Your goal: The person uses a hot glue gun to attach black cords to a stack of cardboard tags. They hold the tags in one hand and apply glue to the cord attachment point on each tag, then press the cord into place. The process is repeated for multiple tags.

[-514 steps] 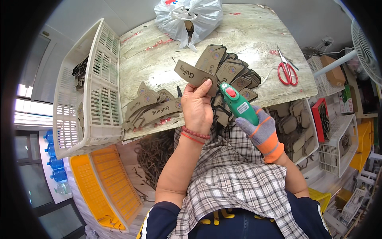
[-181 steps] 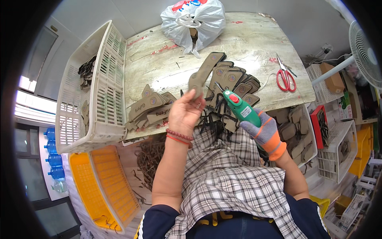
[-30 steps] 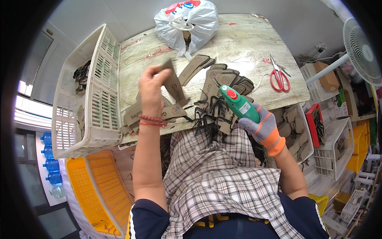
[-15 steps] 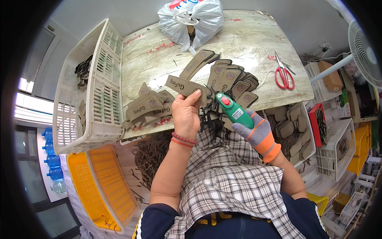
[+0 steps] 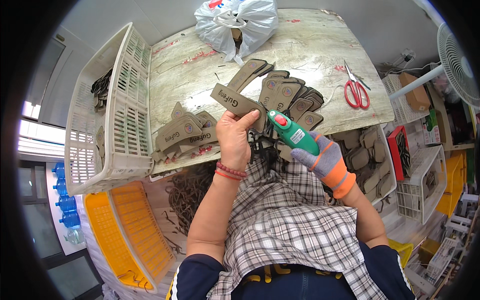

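Observation:
My bare left hand (image 5: 235, 135) pinches a flat, tan printed shoe-like piece (image 5: 232, 101) near its rounded end, thumb on top. The piece is held above the near edge of the table, its squared end pointing up and left. My gloved right hand (image 5: 320, 160) wraps around a green handheld power cutter (image 5: 295, 132) with a red button. The cutter's head lies right beside the piece's rounded end; whether its blade touches is hidden. Dark trimmings (image 5: 262, 145) hang below. Fanned stacks of similar pieces (image 5: 281, 92) lie beyond, and another pile (image 5: 182, 132) lies to the left.
Red-handled scissors (image 5: 356, 95) rest on the table (image 5: 310, 45) at right. A white plastic bag (image 5: 237, 25) sits at the back. A white crate (image 5: 112, 120) stands at left, a yellow crate (image 5: 132, 230) below it. Dark strips (image 5: 187, 197) heap beside my lap.
The tan piece has tilted, its squared end rising slightly. My left thumb has shifted a little right along its rounded end. The cutter stays close by, moved only slightly.

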`<state>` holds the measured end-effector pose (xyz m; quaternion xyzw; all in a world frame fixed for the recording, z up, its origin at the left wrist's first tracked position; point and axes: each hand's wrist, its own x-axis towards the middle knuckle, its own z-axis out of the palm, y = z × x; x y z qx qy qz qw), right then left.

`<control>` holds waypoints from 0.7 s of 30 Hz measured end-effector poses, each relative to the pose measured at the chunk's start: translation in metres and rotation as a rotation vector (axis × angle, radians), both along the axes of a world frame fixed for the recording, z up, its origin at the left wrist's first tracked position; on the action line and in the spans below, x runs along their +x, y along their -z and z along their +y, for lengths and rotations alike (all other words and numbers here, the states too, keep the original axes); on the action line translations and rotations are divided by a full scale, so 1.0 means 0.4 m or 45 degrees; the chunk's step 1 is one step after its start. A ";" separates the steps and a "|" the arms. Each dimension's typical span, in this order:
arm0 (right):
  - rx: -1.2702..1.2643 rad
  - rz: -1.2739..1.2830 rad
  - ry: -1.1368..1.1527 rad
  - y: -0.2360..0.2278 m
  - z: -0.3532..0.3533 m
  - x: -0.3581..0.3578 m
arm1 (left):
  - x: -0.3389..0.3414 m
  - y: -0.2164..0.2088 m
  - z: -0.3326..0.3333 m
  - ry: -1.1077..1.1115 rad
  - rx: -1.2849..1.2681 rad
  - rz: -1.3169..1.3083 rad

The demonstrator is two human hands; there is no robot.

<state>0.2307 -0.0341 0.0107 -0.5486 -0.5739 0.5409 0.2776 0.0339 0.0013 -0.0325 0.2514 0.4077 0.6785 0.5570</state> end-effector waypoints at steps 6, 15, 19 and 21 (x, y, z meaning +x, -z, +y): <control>0.115 -0.067 0.054 0.038 0.018 -0.003 | -0.002 -0.004 0.004 0.027 -0.056 0.019; 0.095 -0.097 0.133 0.035 -0.018 -0.019 | 0.008 -0.009 0.028 -0.197 -0.098 -0.392; 0.135 -0.082 0.145 0.047 -0.021 -0.023 | 0.020 0.003 0.032 -0.196 -0.093 -0.443; 0.137 -0.114 0.129 0.042 -0.020 -0.024 | 0.027 0.003 0.033 -0.203 -0.085 -0.431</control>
